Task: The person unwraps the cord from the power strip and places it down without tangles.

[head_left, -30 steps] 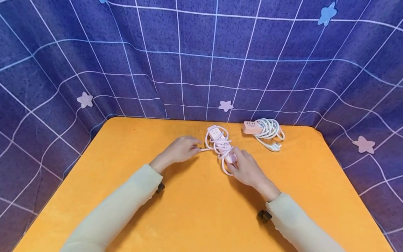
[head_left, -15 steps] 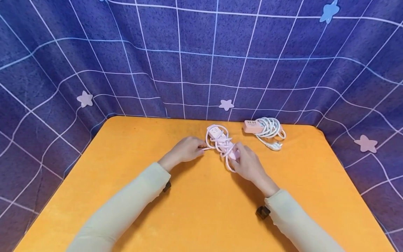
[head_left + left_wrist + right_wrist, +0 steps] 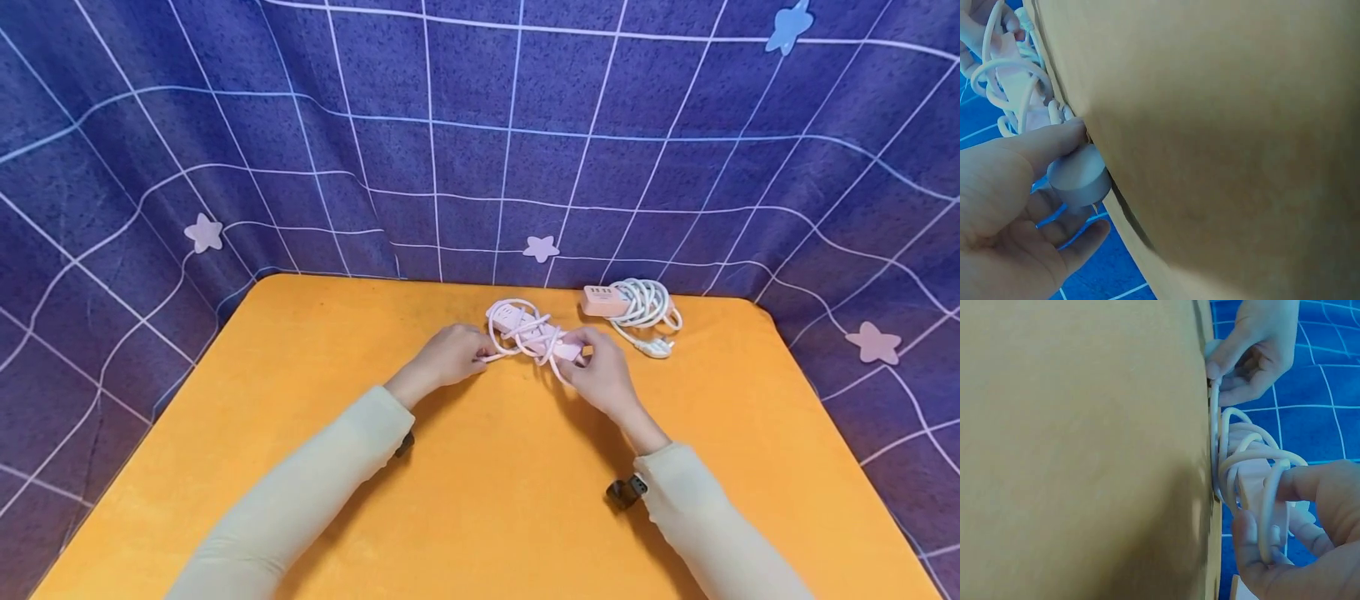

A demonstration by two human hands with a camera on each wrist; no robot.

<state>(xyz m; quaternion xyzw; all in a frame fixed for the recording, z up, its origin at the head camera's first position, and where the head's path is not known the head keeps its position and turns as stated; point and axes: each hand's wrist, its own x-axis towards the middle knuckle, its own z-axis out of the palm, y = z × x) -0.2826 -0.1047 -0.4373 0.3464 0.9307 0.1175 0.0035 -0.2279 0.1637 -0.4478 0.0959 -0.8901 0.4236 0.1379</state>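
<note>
Orange tbl (image 3: 487, 500) under held pwr strip (image 3: 533, 334) — blue starry cloth (image 3: 468, 167) behind.

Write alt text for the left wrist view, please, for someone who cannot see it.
A person's left grip pinches a round, pale plug. Beyond it, upper left, the right grip holds a power strip looped in its cord; a tan tabletop fills the right, blue cloth the lower left.

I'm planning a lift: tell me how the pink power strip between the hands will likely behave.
The power strip looks stiff, its flat-sided body unlikely to roll. Its loosely looped cord probably flops and could unwind.
</note>
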